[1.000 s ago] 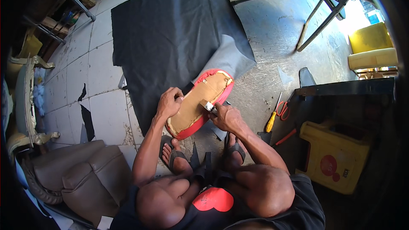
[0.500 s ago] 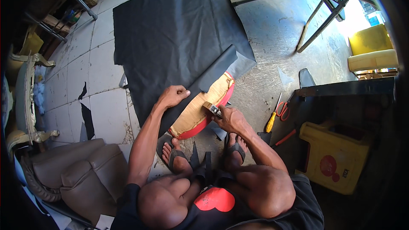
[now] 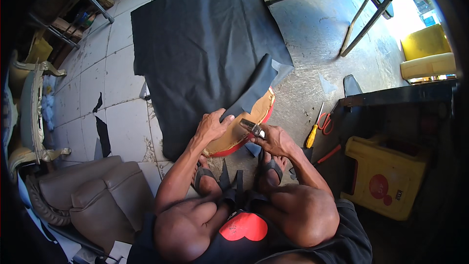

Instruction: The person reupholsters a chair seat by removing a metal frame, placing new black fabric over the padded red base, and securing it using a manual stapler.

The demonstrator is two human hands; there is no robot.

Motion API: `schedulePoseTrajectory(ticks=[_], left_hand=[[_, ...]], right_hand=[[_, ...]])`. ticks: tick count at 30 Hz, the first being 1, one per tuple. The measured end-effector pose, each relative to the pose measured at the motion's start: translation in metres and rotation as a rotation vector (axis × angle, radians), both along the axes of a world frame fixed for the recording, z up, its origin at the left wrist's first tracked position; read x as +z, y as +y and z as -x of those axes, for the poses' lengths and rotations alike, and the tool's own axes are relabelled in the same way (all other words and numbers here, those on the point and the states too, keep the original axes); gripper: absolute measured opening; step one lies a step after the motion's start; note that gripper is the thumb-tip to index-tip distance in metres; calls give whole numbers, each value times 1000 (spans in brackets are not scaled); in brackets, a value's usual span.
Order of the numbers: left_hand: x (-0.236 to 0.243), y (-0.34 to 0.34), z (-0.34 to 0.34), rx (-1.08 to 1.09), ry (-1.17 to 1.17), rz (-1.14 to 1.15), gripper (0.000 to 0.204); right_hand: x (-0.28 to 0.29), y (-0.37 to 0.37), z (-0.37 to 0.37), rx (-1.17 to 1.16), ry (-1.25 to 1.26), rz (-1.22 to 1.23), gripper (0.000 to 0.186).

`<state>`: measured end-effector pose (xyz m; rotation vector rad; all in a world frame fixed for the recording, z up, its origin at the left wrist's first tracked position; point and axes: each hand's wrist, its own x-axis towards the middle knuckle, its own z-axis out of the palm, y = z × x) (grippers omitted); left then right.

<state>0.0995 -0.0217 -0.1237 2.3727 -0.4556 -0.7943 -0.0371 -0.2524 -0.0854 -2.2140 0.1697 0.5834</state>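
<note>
Over the red-rimmed pad (image 3: 262,110), left hand (image 3: 211,126) pinches black sheet (image 3: 195,54) by its near edge, seemingly to steady it, right hand (image 3: 277,141) gripping metal tool (image 3: 251,127).

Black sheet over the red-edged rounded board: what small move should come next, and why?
Perhaps draw the black sheet further across the red-edged tan board: the left hand is at the sheet's edge, and the board's right side lies bare.
</note>
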Motion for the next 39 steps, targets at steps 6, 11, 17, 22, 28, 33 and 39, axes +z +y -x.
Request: schedulePoseTrajectory(ticks=[6,11,17,22,28,33,39], left_hand=[[15,-4,-3,3,107,-88,61],[15,-5,-1,-48,122,-50,61],[18,2,-4,-99,207,-31,58],[-4,8,-5,-72,155,-67,56],[9,5,-4,-89,231,-66,43],[12,8,-10,-107,267,8,41],[-22,31,-17,-83,469,184,40]], right_hand=[[-8,19,-10,-125,-60,-8,42],[-22,21,-22,-168,-41,84,44],[-12,24,-34,-209,60,108,48],[-13,12,-24,-113,21,-29,46],[-15,34,-25,-87,-44,63,46],[-21,47,-28,-129,-47,112,49],[-34,41,-12,-131,-94,-1,46]])
